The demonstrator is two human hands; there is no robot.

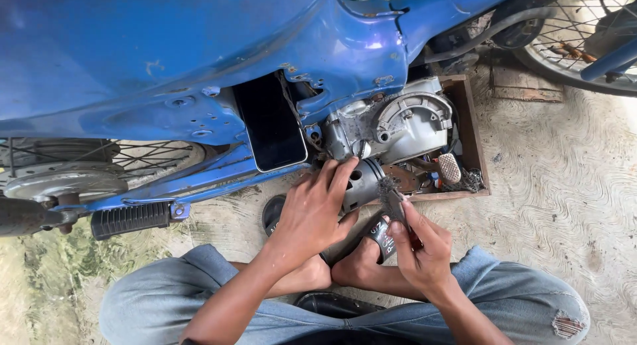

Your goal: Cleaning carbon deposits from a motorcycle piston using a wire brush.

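Brushing step: our left hand (312,209) grips the dark cylindrical housing (361,183); our right hand (421,252) grips a wire brush (391,194), which next needs firm strokes.

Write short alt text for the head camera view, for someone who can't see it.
A squatting person's left hand steadies a dark metal cylinder under a blue motorcycle, while the right hand holds a small wire brush against it. A wooden tray of parts sits beyond.
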